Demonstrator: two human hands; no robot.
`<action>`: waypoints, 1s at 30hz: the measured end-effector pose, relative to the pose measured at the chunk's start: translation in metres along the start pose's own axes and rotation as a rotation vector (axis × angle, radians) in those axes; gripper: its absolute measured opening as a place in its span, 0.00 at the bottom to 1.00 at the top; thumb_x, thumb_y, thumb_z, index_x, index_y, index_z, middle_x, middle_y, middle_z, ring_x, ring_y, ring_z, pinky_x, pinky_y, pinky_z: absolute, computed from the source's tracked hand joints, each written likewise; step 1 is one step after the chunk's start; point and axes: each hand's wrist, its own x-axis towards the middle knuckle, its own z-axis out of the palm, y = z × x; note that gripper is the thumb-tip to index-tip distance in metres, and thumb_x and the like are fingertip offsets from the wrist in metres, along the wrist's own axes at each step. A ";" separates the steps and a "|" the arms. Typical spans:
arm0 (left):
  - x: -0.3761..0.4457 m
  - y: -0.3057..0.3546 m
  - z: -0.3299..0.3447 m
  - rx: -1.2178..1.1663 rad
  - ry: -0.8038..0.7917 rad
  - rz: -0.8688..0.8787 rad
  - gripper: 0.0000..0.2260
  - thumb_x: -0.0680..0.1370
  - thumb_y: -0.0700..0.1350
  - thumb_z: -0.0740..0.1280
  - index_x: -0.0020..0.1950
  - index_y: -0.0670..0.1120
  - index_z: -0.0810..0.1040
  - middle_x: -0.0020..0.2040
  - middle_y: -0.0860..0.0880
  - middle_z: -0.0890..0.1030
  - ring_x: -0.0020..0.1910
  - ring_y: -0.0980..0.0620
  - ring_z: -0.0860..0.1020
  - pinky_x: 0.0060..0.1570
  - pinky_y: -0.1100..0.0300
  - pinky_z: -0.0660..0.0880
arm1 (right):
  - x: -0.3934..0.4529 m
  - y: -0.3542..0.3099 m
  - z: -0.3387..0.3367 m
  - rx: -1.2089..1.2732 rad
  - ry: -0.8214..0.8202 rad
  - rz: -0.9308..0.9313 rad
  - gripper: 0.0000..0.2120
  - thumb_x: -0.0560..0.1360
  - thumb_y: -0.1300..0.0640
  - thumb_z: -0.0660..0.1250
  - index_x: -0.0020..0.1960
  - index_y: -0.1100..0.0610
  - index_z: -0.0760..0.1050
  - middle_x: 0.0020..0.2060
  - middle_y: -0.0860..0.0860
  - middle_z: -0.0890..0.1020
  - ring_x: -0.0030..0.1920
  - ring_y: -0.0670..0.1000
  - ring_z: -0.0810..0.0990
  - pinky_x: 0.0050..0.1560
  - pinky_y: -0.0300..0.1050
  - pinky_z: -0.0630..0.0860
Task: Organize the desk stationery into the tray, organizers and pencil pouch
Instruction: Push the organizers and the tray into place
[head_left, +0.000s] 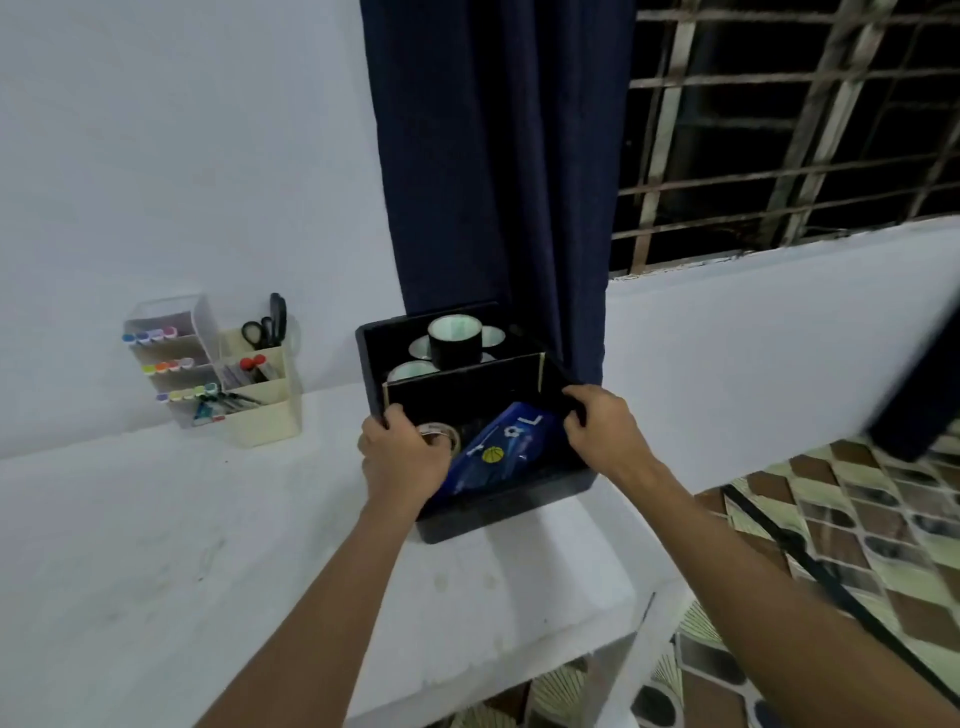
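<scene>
Gripping the black tray with both hands is what's going on in the head view, the only view there is. The left hand is curling its fingers over the tray's left wall, partly covering a clear tape roll sitting in the near compartment. The right hand is hooking its fingers over the right wall, thumb side toward the inside. So neither hand is spread, both are clamping on the tray walls.

Inside the tray, the blue pencil pouch is lying slanted in the near compartment, just beside the clear roll. Behind the cardboard divider several tape rolls are stacking up in the far compartment. The tray is sitting at the right end of the white bench, close to the edge, with the dark curtain hanging right behind it.

My guess: the sorting looks mostly done and this is the tidy-up step, squaring or shifting the tray into place. Next move probably calls for sliding it level and keeping it away from that bench edge so it isn't tipping.

Off to the left, well apart, the clear marker organizer and the cream pen organizer are standing against the wall, scissors poking up out of the cream one. Nothing is blocking the tray except the curtain brushing its back.
</scene>
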 end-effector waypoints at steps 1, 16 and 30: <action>-0.004 0.000 0.003 0.030 0.006 -0.006 0.28 0.74 0.48 0.67 0.70 0.41 0.62 0.66 0.38 0.64 0.64 0.36 0.65 0.60 0.45 0.68 | -0.003 0.008 0.000 -0.009 -0.010 0.004 0.20 0.74 0.64 0.62 0.65 0.63 0.73 0.60 0.57 0.78 0.60 0.58 0.77 0.62 0.44 0.70; -0.022 -0.046 -0.034 0.075 0.024 -0.083 0.17 0.78 0.40 0.56 0.66 0.44 0.68 0.59 0.36 0.77 0.56 0.36 0.76 0.50 0.51 0.71 | -0.023 -0.010 0.031 -0.087 -0.040 0.013 0.21 0.77 0.57 0.58 0.69 0.61 0.69 0.61 0.61 0.73 0.56 0.62 0.73 0.55 0.51 0.72; -0.014 -0.090 -0.063 0.105 0.075 -0.124 0.20 0.79 0.41 0.55 0.71 0.47 0.65 0.62 0.39 0.77 0.58 0.38 0.75 0.53 0.51 0.73 | -0.036 -0.048 0.064 -0.068 -0.015 -0.062 0.20 0.76 0.57 0.61 0.66 0.63 0.72 0.60 0.65 0.74 0.53 0.64 0.75 0.51 0.54 0.75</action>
